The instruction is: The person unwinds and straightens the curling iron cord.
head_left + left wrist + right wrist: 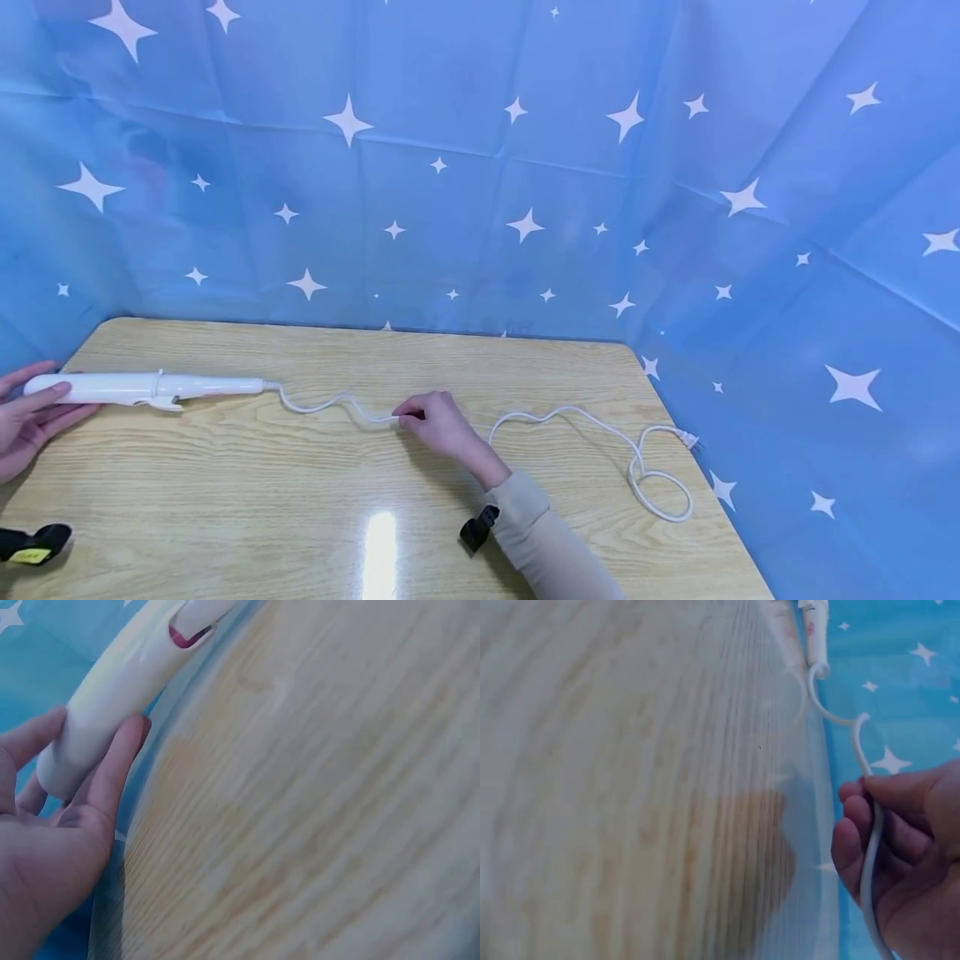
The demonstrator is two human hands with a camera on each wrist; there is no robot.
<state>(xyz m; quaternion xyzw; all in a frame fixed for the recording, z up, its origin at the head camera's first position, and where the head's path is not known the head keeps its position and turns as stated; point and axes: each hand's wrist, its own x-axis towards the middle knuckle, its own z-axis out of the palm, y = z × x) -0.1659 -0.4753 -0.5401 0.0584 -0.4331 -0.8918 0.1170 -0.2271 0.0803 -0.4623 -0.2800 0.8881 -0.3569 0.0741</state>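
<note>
A white curling iron (210,386) lies lengthwise over the left part of the table, its small lever (167,404) facing the near side. My left hand (26,429) grips the rounded outer end, thumb on one side and fingers on the other; the left wrist view shows this barrel (112,697) close up. From the other end runs a white cord (326,406). Around mid-table my right hand (444,427) pinches that cord between thumb and fingers. In the right wrist view the cord (868,877) passes across the palm.
Past my right hand the cord bends into a loop (667,518) and ends in a plug (687,439) at the table's right edge. A black device with a yellow label (33,554) shows at lower left. A blue star-patterned curtain (450,192) surrounds the wooden table (247,500).
</note>
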